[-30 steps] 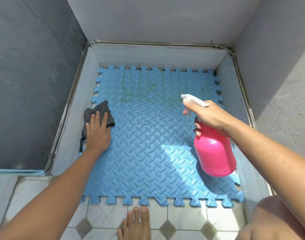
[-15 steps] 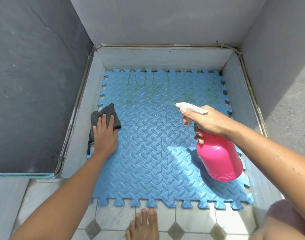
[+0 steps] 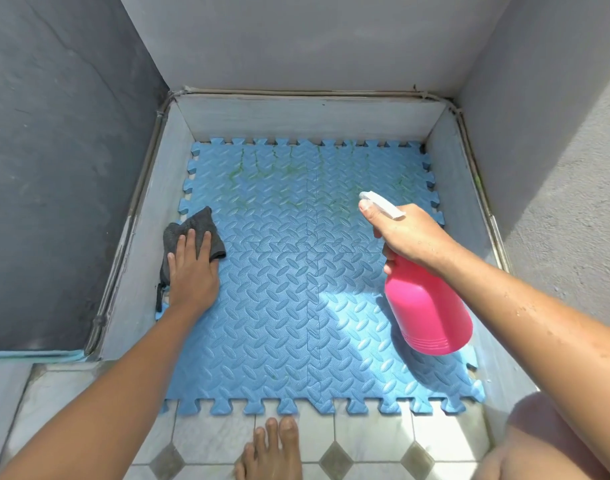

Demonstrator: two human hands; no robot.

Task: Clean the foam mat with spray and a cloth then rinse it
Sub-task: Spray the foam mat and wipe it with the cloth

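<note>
In the head view, the blue foam mat [image 3: 296,289] lies in the walled corner as before. The left hand [image 3: 192,271] still presses flat, fingers spread, on the grey cloth [image 3: 192,230] at the mat's left edge. The right hand [image 3: 411,237] stays clenched around the pink spray bottle [image 3: 428,306], held above the mat's right side.

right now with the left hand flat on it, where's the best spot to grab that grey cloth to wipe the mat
Gather the grey cloth at its bunched far corner, which sticks out beyond the fingertips of the left hand. Come from above and close the fingers down into the folds: it lies limp and crumpled on the blue foam mat, so there is no firm edge to pinch from the side.
</note>
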